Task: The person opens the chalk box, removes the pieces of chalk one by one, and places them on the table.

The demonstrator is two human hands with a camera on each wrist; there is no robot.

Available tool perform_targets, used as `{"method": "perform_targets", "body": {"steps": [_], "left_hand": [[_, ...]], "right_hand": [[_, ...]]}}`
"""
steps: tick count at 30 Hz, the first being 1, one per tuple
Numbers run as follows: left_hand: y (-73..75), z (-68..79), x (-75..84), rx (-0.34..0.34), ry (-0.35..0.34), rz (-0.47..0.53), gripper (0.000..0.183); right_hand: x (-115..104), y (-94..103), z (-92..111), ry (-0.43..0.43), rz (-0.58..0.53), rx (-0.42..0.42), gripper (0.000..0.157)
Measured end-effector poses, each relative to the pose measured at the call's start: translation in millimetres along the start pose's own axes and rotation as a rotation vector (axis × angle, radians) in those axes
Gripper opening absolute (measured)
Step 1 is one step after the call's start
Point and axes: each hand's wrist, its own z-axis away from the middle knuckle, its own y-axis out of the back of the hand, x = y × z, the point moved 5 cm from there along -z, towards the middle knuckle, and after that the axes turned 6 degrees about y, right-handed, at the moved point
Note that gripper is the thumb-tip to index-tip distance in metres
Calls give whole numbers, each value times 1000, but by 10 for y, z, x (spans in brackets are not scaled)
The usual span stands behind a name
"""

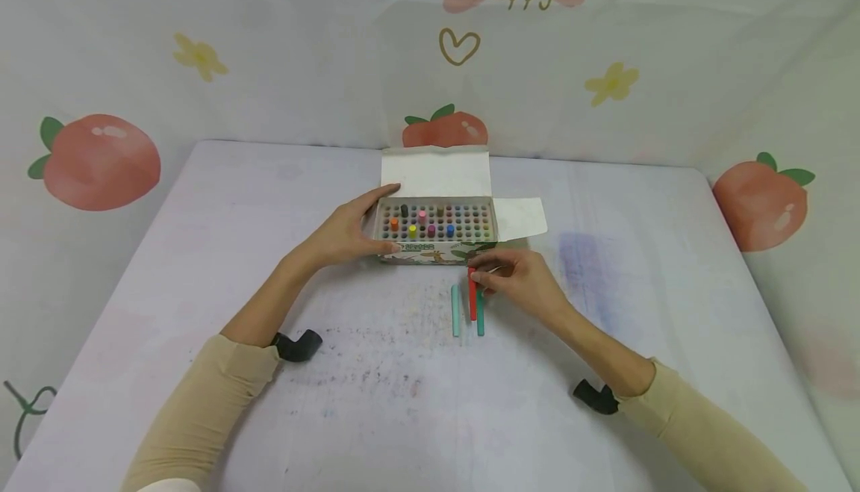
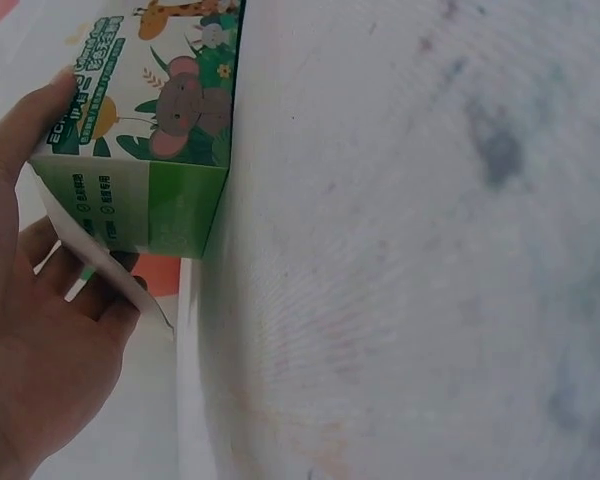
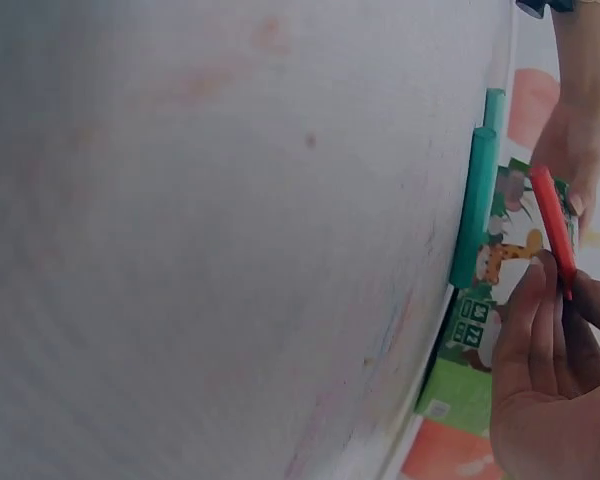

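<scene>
An open chalk box (image 1: 437, 254) with animal pictures stands upright, several coloured chalk sticks poking up from its grid of holes. My left hand (image 1: 339, 232) grips its left end, thumb at the front, the other fingers round behind by the side flap (image 2: 105, 262). Just in front of the box's right half, my right hand (image 1: 524, 283) pinches a red chalk stick (image 1: 472, 304) between thumb and fingers, held up off the table in the right wrist view. Beneath it on the table lies a dark green chalk stick (image 1: 480, 322), and to its left a pale green one (image 1: 455, 311).
The box's white lid (image 1: 435, 171) stands raised at the back, and a side flap (image 1: 521, 218) sticks out to the right. Chalk smudges mark the white table cloth (image 1: 376, 417). A printed curtain (image 1: 322, 51) hangs behind the table.
</scene>
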Motion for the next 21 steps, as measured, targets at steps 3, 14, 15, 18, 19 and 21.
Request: {"method": "perform_targets", "body": {"steps": [3,14,15,18,19,21], "left_hand": [[-1,-6,-3,-1,-2,-4,97],[-2,-1,-4,-4,15,-3,97],[-2,0,0,-4,16,-2,97],[-3,3,9,-5,18,-3,97],[-4,3,10,-6,19,-3,97],[-3,3,11,-4,20,-3,97]], "right_hand": [[16,-11,8,-21,7,-7,23],[92,-49,8,-29,90,-54,17],[89,-46,8,-26,111,-51,16],[87,-40,8,-23,172,-47,14],[88,-40,8,-24,186,-50,14],[92,-41,7,-30,206,-53,13]]}}
